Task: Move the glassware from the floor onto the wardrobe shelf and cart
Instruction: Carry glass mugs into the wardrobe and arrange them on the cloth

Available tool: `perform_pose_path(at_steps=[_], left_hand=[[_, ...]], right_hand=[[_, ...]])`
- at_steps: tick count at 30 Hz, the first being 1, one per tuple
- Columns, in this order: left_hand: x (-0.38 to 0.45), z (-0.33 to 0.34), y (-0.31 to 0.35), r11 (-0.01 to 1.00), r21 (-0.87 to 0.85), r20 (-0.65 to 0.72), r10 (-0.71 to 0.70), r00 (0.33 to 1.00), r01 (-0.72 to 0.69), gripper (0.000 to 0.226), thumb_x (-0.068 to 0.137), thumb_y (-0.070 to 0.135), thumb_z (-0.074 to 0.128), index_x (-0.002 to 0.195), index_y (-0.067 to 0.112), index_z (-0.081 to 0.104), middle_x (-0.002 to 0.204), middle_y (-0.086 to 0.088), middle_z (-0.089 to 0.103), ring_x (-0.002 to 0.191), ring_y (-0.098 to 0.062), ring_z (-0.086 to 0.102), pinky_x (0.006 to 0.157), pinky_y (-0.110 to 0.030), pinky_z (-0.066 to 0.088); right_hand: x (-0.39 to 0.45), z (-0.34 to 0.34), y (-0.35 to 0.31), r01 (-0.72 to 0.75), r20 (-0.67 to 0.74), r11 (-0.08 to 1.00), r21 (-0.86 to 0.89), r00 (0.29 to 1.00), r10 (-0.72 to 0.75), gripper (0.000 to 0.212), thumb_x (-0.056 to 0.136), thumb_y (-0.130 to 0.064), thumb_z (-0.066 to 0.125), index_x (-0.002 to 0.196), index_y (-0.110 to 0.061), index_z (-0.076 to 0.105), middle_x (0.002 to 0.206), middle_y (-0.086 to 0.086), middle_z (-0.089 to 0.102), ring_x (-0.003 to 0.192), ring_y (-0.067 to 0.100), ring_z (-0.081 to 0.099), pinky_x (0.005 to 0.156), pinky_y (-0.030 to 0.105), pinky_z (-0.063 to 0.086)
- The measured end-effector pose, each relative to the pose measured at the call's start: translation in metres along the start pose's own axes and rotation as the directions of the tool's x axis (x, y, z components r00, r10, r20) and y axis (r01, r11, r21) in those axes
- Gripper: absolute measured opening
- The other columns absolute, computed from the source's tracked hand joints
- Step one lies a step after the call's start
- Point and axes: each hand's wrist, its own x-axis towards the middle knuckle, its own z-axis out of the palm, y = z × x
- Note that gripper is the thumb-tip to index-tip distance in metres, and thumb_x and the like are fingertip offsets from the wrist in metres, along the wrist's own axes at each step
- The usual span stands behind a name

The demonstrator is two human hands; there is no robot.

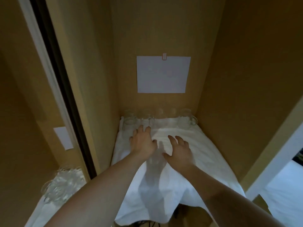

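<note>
Wardrobe shelf [213, 145], draped with a white cloth [164, 185] whose front edge overhangs at 6 o'clock. Clear glass mugs stand in a row along the back edge: one group [131, 122] at 11 o'clock, a handled mug [186, 119] at 1 o'clock. A white paper sheet [163, 74] hangs on the rear panel at 12 o'clock. Both hands lie mid-shelf on the cloth, left hand [142, 143] beside right hand [179, 151]. More clear glassware [64, 182] sits outside, at 8 o'clock.
</note>
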Motion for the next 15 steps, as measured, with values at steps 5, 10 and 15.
perform_pose_path(at_steps=[5,10,15], left_hand=[[-0.082,-0.004,-0.002,0.998,0.02,0.028,0.051,0.998,-0.051,0.064,0.094,0.043,0.058,0.151,0.026,0.036,0.161,-0.007,0.026,0.144,-0.032,0.027,0.109,-0.044,0.037],[-0.171,-0.008,-0.024,0.989,0.127,0.048,0.074,0.996,-0.079,0.063,0.095,0.041,0.057,0.151,0.024,0.035,0.162,-0.007,0.023,0.144,-0.031,0.025,0.109,-0.046,0.034],[-0.235,-0.023,-0.064,0.974,0.226,0.096,0.004,0.995,-0.026,0.064,0.096,0.043,0.057,0.152,0.023,0.032,0.162,-0.008,0.02,0.147,-0.031,0.022,0.112,-0.047,0.034]], right_hand=[[-0.062,-0.006,0.01,0.054,0.055,0.999,-0.001,0.997,-0.054,0.078,0.093,-0.052,0.059,0.157,-0.03,0.021,0.163,0.004,0.022,0.144,0.03,0.025,0.113,0.041,0.035],[-0.113,0.011,-0.006,0.117,0.118,0.993,0.02,0.986,-0.119,0.079,0.092,-0.054,0.058,0.157,-0.03,0.021,0.163,0.004,0.022,0.144,0.03,0.027,0.112,0.042,0.037],[-0.161,0.034,-0.046,0.187,0.173,0.979,0.079,0.965,-0.198,0.078,0.092,-0.055,0.059,0.156,-0.03,0.023,0.162,0.004,0.024,0.143,0.028,0.029,0.111,0.041,0.036]])
